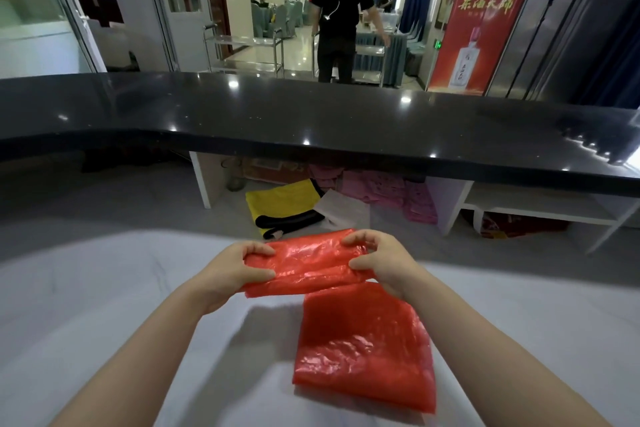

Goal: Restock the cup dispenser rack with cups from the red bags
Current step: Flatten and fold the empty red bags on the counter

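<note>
left hand (239, 269) pinches red bag (308, 265) at its left edge | right hand (377, 262) grips its right edge | second red bag (363, 347) flat on white table (104, 305), well inside the edges

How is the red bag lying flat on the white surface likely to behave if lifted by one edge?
The flat red bag looks like thin glossy film, so it would probably drape limply. It seems empty, hence very light. The held bag already crumples under both hands' fingers, suggesting slippery film.

Glossy black counter (311, 114) across mid-frame. Behind it: red banner (485, 17), steel trolley (246, 52), ceiling spots. Under it: white shelving (540, 208), grey floor.
</note>
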{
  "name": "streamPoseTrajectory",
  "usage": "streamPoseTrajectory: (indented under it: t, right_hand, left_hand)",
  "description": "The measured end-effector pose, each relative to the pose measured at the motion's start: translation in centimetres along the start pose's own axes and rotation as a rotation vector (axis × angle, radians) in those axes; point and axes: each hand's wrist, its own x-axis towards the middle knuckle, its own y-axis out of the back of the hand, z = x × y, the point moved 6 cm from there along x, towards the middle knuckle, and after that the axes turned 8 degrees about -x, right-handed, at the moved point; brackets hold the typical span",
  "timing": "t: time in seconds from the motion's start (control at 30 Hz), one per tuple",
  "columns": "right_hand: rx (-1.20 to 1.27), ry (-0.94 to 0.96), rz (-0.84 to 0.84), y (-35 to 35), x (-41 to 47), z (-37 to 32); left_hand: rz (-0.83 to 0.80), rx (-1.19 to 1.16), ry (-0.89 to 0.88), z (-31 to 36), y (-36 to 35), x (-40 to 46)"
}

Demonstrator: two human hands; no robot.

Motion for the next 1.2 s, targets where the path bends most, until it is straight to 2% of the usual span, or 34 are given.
streamPoseTrajectory:
  t: [0.17, 0.33, 0.43, 0.57, 0.63, 0.7, 0.77, 0.83, 0.93, 1.07, 1.2]
  right_hand:
    - [-0.113, -0.031, -0.001, -5.0, 0.7, 0.4]
    - [-0.416, 0.017, -0.017, -11.2, 1.4, 0.1]
    - [-0.620, 0.074, -0.047, -15.3, 1.5, -0.2]
    - [-0.660, 0.027, -0.063, -18.9, 1.3, 1.0]
    - [-0.670, 0.028, -0.067, -20.0, 1.1, 1.5]
    - [-0.735, 0.033, -0.055, -20.8, 1.0, 1.9]
    - [-0.931, 0.061, -0.041, -21.3, 1.0, 1.9]
    - [-1.105, 0.185, -0.035, -22.4, 1.1, 1.1]
    - [-1.161, 0.378, -0.033, -24.0, 1.7, -0.2]
    - [-1.320, 0.373, -0.098, -24.5, 3.0, 2.1]
    - [-1.262, 0.407, -0.101, -24.0, 2.5, 3.9]
  left_hand:
    - [0.077, 0.077, -0.008, -2.6, 4.1, -1.4]
    - [0.147, 0.220, 0.015, -5.1, 9.3, -2.7]
    - [0.217, 0.475, -0.048, -5.8, 11.7, -3.2]
    - [0.252, 0.841, -0.084, -7.2, 12.3, -3.6]
    - [0.246, 1.106, -0.161, -7.7, 11.5, -3.2]
    - [0.198, 1.247, -0.250, -8.1, 10.1, -2.8]
    - [0.123, 1.290, -0.258, -9.4, 9.1, -2.5]
    - [0.069, 1.298, -0.222, -11.0, 8.7, -2.4]
    - [0.066, 1.290, -0.220, -11.9, 8.8, -2.4]
    - [0.084, 1.271, -0.219, -11.9, 8.9, -2.3]
    - [0.091, 1.264, -0.233, -11.9, 8.8, -2.3]
